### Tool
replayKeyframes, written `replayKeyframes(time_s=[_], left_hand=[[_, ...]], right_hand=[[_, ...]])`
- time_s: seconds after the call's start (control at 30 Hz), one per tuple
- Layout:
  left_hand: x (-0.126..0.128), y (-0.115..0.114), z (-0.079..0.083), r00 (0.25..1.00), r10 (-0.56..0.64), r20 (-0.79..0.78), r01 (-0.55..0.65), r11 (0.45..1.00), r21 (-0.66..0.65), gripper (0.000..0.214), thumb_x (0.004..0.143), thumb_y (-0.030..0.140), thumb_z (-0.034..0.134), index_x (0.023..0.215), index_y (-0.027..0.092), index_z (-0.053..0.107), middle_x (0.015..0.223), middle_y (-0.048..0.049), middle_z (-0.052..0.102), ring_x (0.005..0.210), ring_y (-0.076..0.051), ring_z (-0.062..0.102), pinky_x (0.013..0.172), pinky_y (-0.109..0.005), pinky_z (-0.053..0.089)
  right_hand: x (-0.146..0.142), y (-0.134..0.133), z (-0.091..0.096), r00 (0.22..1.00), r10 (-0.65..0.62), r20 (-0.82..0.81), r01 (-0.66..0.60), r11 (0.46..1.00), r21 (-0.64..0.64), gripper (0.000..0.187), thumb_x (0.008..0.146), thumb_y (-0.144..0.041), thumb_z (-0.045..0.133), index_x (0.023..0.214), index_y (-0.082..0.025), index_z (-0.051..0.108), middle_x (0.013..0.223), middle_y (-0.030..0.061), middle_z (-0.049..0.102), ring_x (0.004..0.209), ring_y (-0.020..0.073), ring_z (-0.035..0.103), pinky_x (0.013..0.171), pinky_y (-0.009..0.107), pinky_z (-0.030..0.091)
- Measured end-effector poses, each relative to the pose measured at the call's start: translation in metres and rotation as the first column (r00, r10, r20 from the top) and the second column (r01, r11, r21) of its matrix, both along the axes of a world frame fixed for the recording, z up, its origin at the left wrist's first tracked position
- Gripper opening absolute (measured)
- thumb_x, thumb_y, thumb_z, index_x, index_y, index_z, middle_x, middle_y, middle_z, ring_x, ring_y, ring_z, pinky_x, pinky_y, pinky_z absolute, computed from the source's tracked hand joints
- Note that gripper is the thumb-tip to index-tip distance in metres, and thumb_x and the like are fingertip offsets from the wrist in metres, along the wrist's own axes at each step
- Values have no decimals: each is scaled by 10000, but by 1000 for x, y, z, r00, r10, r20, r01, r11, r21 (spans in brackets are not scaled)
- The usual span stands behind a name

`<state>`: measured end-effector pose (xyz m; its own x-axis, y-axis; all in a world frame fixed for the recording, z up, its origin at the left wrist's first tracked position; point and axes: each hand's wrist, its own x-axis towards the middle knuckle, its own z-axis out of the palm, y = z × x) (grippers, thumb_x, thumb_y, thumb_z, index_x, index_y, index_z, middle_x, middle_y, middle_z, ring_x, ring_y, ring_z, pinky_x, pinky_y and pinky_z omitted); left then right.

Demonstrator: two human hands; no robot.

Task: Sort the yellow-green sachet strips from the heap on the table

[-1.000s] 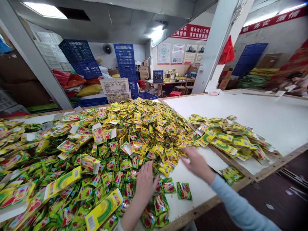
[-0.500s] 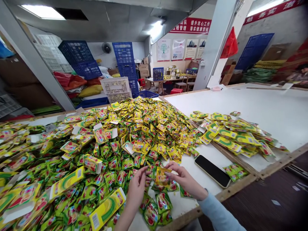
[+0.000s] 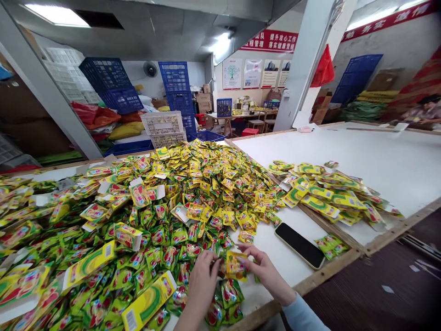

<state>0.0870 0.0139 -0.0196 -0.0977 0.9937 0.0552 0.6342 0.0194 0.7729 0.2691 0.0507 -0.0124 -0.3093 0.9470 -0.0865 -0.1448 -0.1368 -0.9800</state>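
The left hand (image 3: 203,282) and right hand (image 3: 263,271) meet low over the surface (image 3: 296,271). Their fingers (image 3: 210,262) pinch both sides of one yellow packet (image 3: 235,265), so it stays flat with its front up. Green packets (image 3: 230,294) lie right under the fingers. A black phone (image 3: 300,239) rests just to their right, clear of the mess. Beyond the fingers rises the big pile (image 3: 206,184).

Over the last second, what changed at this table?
The right hand pulled back from the edge of the sachet heap and took hold of a yellow sachet; the left hand lifted off the green sachets and pinched its other side. The phone, earlier hidden behind the right hand, now shows. Heap and phone lie unmoved.
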Motion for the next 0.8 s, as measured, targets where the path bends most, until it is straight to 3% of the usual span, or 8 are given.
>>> replayKeyframes(time_s=[0.13, 0.23, 0.37, 0.47, 0.53, 0.63, 0.7, 0.8], left_hand=[[-2, -7, 7, 980, -5, 201, 7, 1000, -8, 296, 857, 403, 367, 730, 192, 531, 653, -2, 583, 629, -165, 559, 575, -243, 438], [2, -15, 11, 944, 33, 327, -32, 999, -7, 362, 869, 431, 329, 790, 170, 567, 699, -33, 627, 665, -170, 589, 606, -250, 468], [10, -22, 11, 651, 112, 751, -95, 993, -66, 356, 727, 449, 602, 939, 163, 591, 850, -85, 695, 801, -208, 643, 759, -320, 502], [15, -26, 7, 485, 178, 856, -215, 973, -81, 382, 663, 401, 687, 952, 169, 592, 874, -98, 704, 832, -219, 653, 802, -347, 499], [16, -31, 7, 556, 166, 815, -221, 974, -47, 335, 703, 388, 651, 948, 166, 600, 898, -111, 698, 862, -231, 648, 816, -363, 496], [5, -39, 17, 847, 74, 527, -137, 987, 81, 263, 810, 359, 509, 968, 184, 626, 1029, -124, 643, 1023, -246, 575, 907, -396, 441], [-14, -46, 29, 975, 56, 214, -85, 988, 129, 289, 856, 343, 415, 1022, 219, 616, 1133, -110, 581, 1103, -237, 512, 956, -407, 395], [-59, -58, 41, 963, 80, -256, -79, 997, 12, 319, 833, 346, 441, 1098, 223, 571, 1173, -110, 553, 1098, -261, 506, 929, -438, 402]], right_hand=[[-17, -11, 2, 995, 102, 9, -102, 993, 63, 270, 727, -424, 652, 713, -163, 585, 807, 31, 634, 749, 163, 579, 666, 266, 459], [-30, -18, 3, 995, 18, 96, -34, 986, 162, 248, 778, -413, 599, 746, -169, 567, 677, -1, 586, 649, 143, 548, 602, 246, 445], [-41, -28, 6, 996, -35, 85, 14, 970, 242, 186, 825, -367, 555, 880, -190, 559, 914, 61, 614, 836, 185, 587, 719, 287, 489], [-48, -32, 8, 994, -21, -109, 33, 993, 111, 422, 790, -360, 612, 1153, -260, 423, 1187, 83, 541, 1031, 204, 558, 853, 347, 478], [-50, -32, 7, 979, 67, -193, -76, 996, -42, 560, 744, -390, 659, 1210, -274, 372, 1186, 83, 558, 1015, 218, 582, 842, 385, 495], [-45, -27, 5, 967, 197, -160, -220, 966, -137, 412, 716, -457, 659, 1013, -197, 538, 970, 77, 656, 831, 231, 647, 716, 389, 544], [-35, -22, 3, 978, 205, -40, -208, 975, -83, 340, 745, -472, 618, 912, -178, 580, 876, 69, 668, 733, 217, 652, 655, 369, 551], [-15, -13, 0, 937, 127, 326, -188, 969, 161, 256, 818, -415, 537, 951, -202, 588, 829, 59, 670, 708, 215, 641, 651, 360, 529]])
